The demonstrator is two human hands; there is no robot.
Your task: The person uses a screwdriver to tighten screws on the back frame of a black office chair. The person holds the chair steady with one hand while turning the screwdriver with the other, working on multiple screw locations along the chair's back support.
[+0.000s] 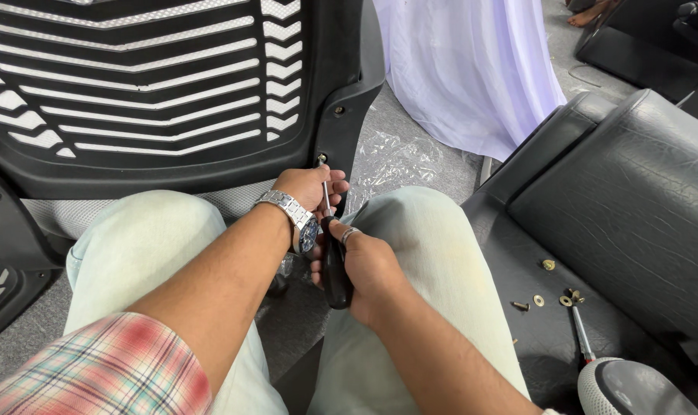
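So there's this big black plastic chair back with slotted vents (149,84) propped up in front of the person, who's sitting on the grey floor with pale jeans on. Off to the right lies a black padded leather-look chair seat (633,200), and its flat black underside panel (533,323) is basically acting as a parts tray: a few small brass screws and washers (552,296) scattered loose on it, plus a second screwdriver (583,338). The right hand (368,265) is wrapped tight around a black-handled screwdriver (335,265), tip at a hole in the chair back's edge. The left hand (310,188), steel watch on the wrist, pinches the metal shaft.
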